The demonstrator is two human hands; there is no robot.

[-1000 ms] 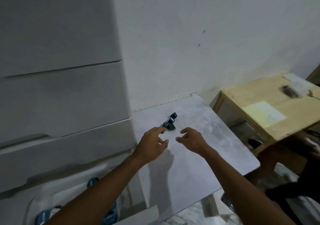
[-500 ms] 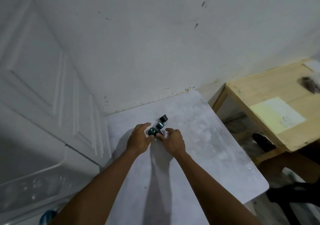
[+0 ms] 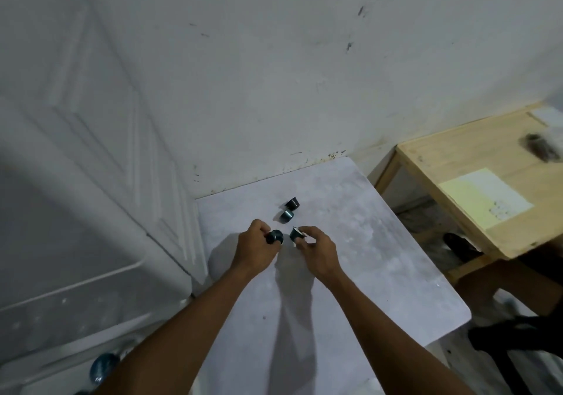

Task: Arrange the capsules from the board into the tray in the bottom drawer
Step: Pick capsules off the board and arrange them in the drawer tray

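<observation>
On the pale grey board (image 3: 350, 242) two dark teal capsules remain: one (image 3: 286, 216) and another (image 3: 292, 203) just behind it, near the far edge. My left hand (image 3: 254, 250) pinches a dark teal capsule (image 3: 275, 237) between thumb and fingers. My right hand (image 3: 316, 250) pinches a second capsule (image 3: 296, 234) at its fingertips. Both hands hover just in front of the two loose capsules. At the bottom left a blue capsule (image 3: 102, 365) shows in the white drawer (image 3: 61, 349); its tray is mostly hidden by my left arm.
A white drawer unit (image 3: 91, 151) rises at the left, beside the board. A white wall stands behind. To the right is a wooden table (image 3: 475, 187) with a yellowish paper sheet (image 3: 484, 196). A dark object (image 3: 518, 343) lies on the floor at the lower right.
My hands closed in on the cluster of capsules and each took one; they have now drawn slightly apart and back, leaving two capsules on the board. The camera has swung right, away from the drawer.
</observation>
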